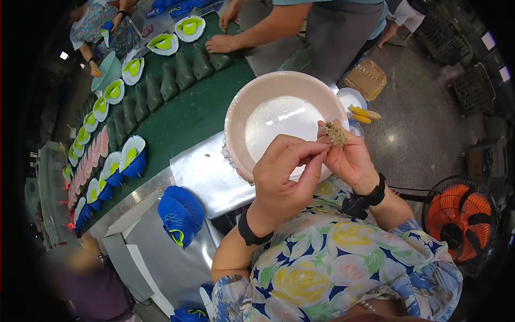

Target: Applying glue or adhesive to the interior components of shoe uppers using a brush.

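1 orange-bladed fan point(458, 219), lower right | dark crates point(475, 90), upper right | grey floor point(399, 139)

The person is wearing a floral top point(322, 257) with yellow and pink blooms, pale beads point(367, 306) at the neckline, and black bands point(250, 229) around both wrists.

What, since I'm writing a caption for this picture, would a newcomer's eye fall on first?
Probably the wide pale pink basin of white liquid near the middle, with the left hand and right hand close together at its right side, the right holding a bristly tan clump. The orange-bladed fan at lower right also stands out, as do the lime-and-white shoe uppers lined up along the green table at upper left.
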### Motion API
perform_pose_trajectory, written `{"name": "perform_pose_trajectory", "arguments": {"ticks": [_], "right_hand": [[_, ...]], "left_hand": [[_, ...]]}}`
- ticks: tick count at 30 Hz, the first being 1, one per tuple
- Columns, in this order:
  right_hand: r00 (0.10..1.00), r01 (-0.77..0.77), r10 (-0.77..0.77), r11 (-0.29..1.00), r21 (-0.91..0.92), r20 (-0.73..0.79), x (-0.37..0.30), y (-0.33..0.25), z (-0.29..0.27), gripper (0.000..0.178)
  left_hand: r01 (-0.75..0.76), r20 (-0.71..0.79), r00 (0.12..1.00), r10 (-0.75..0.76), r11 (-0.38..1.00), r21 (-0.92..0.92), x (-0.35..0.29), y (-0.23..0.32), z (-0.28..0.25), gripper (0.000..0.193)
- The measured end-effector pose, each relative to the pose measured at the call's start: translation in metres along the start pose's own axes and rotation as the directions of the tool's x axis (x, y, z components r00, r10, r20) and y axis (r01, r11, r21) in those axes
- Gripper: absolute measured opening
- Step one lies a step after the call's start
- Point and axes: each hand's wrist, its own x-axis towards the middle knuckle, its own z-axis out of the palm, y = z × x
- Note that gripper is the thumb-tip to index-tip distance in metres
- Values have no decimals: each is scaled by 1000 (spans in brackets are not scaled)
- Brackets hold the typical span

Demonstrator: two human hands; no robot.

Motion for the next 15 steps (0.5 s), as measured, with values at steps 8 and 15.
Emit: {"name": "perform_pose_trajectory", "arguments": {"ticks": [8,15], "right_hand": [[998,10,-18,993,-117,-66,-4,8,7,37],[1000,20,-21,992,-126,-7,-1,0,-9,37]], "left_hand": [[-103,-64,992,106,993,55,3,-17,19,20],[-108,-106,986,127,980,164,3,-26,24,19]]}}
